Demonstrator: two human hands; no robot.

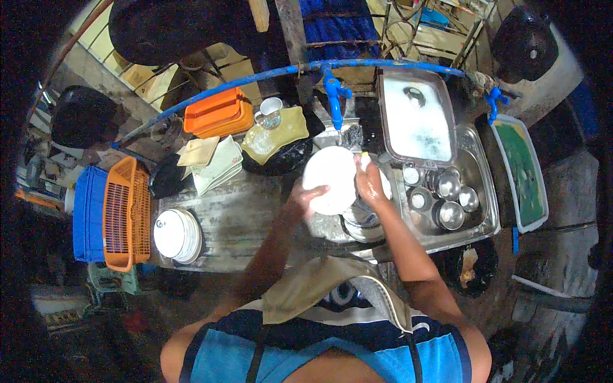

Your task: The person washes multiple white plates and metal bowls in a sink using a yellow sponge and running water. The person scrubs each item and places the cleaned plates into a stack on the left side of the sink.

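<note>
My left hand [311, 197] holds a round white plate [330, 179] by its lower left edge, thumb on its face. At the plate's right edge, my right hand [371, 184] grips a yellow-and-white sponge [365, 160]; its fingers look wet. Below and behind that hand stands a stack of dishes [362, 225] in the steel sink, partly hidden by my right forearm. A blue faucet [334, 95] is above the plate. To the right, a tub of foamy water [416, 119] has a metal bowl in it.
Steel bowls [450, 215] and cups lie in the right sink basin [493, 210]. White plates [177, 234] are stacked on the left counter, beside an orange basket [119, 215]. Orange trays [218, 112], mugs [271, 105] and square dishes [218, 163] stand behind. A green-bottomed tub [519, 172] is far right.
</note>
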